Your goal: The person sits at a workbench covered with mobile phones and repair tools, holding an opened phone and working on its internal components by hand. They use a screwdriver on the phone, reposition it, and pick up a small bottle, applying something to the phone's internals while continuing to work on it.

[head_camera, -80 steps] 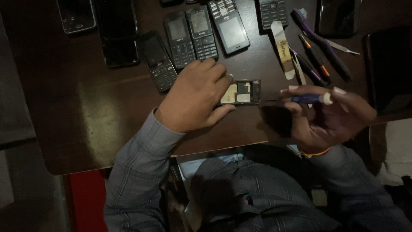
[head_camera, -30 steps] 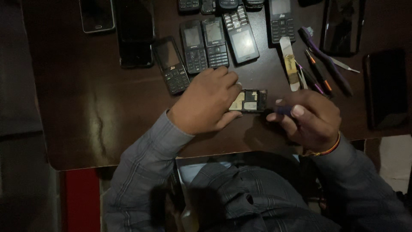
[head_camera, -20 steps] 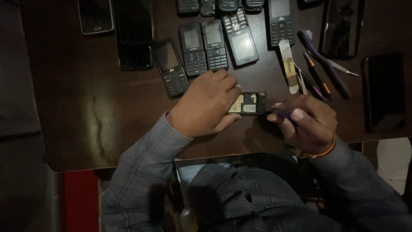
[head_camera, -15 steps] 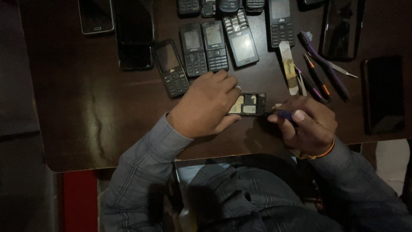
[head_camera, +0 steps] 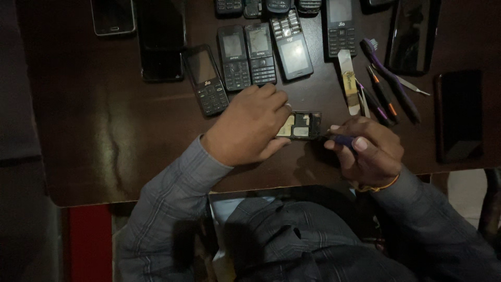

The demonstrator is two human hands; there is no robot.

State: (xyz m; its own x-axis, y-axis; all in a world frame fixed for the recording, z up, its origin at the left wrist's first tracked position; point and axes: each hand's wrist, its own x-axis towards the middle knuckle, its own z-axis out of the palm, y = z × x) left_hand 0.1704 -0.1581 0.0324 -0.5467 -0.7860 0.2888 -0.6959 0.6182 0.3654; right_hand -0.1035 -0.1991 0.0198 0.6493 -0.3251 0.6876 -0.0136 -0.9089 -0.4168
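Two hands | left hand (head_camera: 249,125) half-covers opened phone (head_camera: 301,125) | screwdriver (head_camera: 342,139) tip unclear

Dark wooden surface (head_camera: 104,130) with a smooth, faintly glossy finish. Keypad phones (head_camera: 245,55) in matt black plastic with glossy screens; opened phone (head_camera: 300,125) showing bare metal parts. Screwdriver (head_camera: 344,140) with blue plastic handle; sleeves (head_camera: 172,198) of checked woven cloth.

Two hands work at the counter (head_camera: 104,130): the left hand (head_camera: 248,128) and right hand (head_camera: 368,151), with one opened phone (head_camera: 300,125) between them. Five keypad phones (head_camera: 261,52) lie whole in a row at upper centre, four more cut off along the top edge. Four dark touchscreen phones (head_camera: 162,39) lie at the frame's sides, plus one purple toothbrush (head_camera: 391,78).
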